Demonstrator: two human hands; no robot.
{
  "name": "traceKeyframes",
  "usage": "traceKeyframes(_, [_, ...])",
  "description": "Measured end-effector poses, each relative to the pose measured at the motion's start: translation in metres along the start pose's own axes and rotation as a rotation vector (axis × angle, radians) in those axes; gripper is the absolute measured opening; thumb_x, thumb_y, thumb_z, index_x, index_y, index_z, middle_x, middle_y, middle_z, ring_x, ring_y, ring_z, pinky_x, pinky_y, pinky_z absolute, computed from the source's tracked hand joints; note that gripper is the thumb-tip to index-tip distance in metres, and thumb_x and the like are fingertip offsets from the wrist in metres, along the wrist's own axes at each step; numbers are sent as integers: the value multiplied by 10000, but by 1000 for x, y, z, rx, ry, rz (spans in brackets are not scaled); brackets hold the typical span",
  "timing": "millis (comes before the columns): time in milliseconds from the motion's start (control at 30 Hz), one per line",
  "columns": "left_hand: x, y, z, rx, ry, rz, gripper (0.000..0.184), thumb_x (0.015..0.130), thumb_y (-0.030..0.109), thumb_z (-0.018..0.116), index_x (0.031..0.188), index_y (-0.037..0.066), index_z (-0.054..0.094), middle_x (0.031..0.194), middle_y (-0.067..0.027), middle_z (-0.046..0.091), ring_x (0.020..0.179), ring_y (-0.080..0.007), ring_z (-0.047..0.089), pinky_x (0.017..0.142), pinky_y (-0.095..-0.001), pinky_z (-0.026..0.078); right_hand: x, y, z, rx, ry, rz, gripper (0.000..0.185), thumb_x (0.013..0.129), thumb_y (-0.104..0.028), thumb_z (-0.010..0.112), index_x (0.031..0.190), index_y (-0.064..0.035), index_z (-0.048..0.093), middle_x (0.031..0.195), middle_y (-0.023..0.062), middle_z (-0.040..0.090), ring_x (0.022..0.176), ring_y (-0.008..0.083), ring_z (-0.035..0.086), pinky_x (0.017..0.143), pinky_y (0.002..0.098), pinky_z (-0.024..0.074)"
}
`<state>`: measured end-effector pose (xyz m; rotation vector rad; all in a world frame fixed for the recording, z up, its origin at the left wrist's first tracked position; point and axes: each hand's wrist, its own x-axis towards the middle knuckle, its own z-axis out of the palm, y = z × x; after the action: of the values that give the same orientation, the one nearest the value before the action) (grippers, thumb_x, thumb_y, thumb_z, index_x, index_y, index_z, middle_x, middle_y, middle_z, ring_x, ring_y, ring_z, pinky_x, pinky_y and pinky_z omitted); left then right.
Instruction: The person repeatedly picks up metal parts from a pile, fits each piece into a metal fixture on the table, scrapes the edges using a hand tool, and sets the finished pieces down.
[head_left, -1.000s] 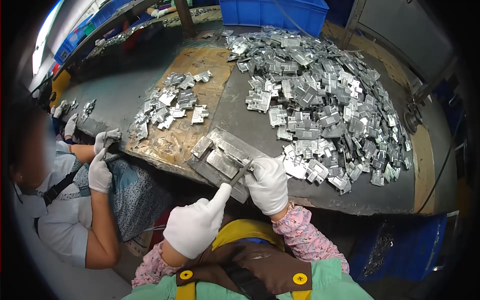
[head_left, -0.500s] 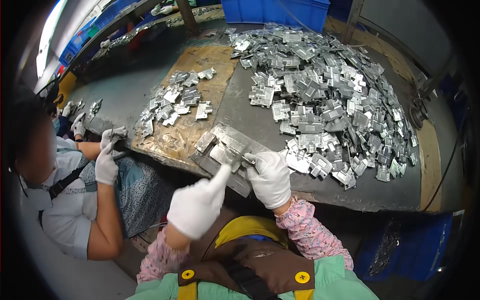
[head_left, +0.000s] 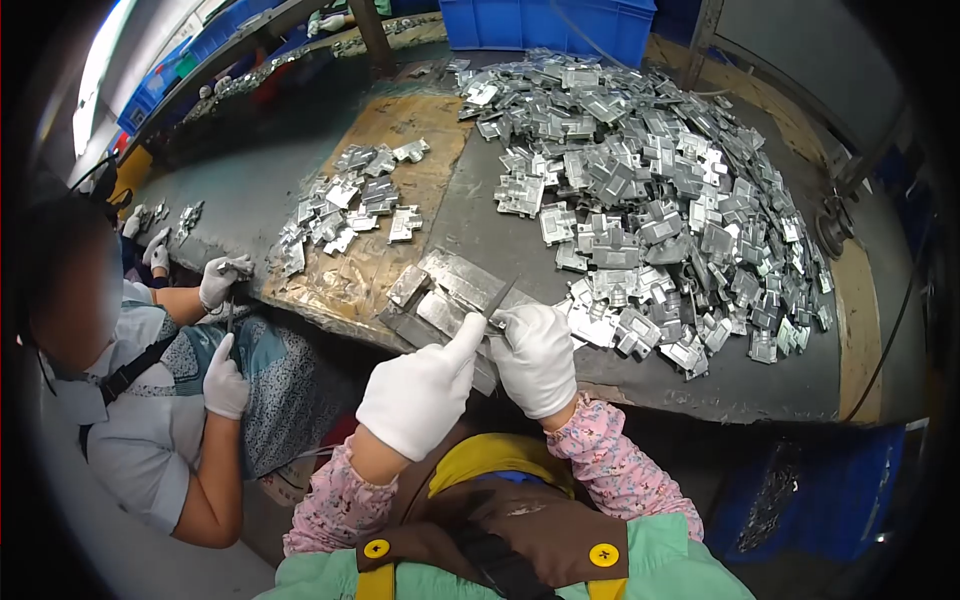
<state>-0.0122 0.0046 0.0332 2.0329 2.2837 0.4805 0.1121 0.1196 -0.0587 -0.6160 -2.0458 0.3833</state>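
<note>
My gloved left hand is closed around a thin, dark, pointed blade-like tool, its index finger stretched along it. The tool's handle is hidden in the glove. Beside it, my gloved right hand pinches a small metal part, mostly covered by the fingers. The tool's blade runs close to this part; whether they touch I cannot tell. Under both hands lies a metal block with raised pieces, at the table's front edge.
A big heap of silvery cast metal parts covers the right of the table. A smaller pile lies on a worn wooden board. To the left sits a co-worker in white gloves. A blue crate stands behind.
My left hand, blurred before, has shifted up and right, and the pointed blade now shows plainly past its fingertip. The co-worker's lower hand has dropped away from the upper one.
</note>
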Motion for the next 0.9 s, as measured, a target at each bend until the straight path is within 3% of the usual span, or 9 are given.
traceKeyframes(200, [-38,12,-4,81,-70,-11,440,941,142,643,1380,136,626,672,-88,603,554,-280,641,490,-404,503,-2,0,0,-41,-47,20,154,732,-79,753,806,-13,636,837,157,618,827,381,611,751,498,495])
traceKeyframes(333, [-17,12,22,48,52,28,480,958,156,636,1432,118,569,672,-71,584,566,-272,636,485,-391,490,1,-6,-2,-45,-20,39,136,749,-80,746,833,-12,664,846,153,626,821,379,615,746,494,495])
traceKeyframes(400, [-14,10,26,44,100,48,509,959,210,645,1456,165,542,657,-79,592,495,-264,631,447,-408,490,-1,-5,-3,-26,-46,45,156,760,-82,741,889,-7,695,841,148,630,818,374,619,747,490,499])
traceKeyframes(533, [-45,8,10,125,35,24,544,928,200,677,1460,172,568,614,-57,540,456,-251,588,432,-387,478,0,1,-3,-27,-81,27,209,757,-83,740,947,2,713,824,148,624,819,375,620,749,488,501])
traceKeyframes(733, [-8,16,23,-11,54,5,452,967,158,610,1417,130,569,696,-105,619,600,-307,661,531,-418,526,-3,0,0,12,-33,32,235,765,-76,735,986,-4,709,827,144,624,803,384,618,748,489,500])
traceKeyframes(900, [-52,11,-12,6,-96,-74,483,929,152,658,1408,172,612,662,-109,609,556,-318,646,510,-432,518,-6,2,0,55,-59,43,220,788,-64,739,1005,-33,721,876,131,651,873,360,639,799,485,506])
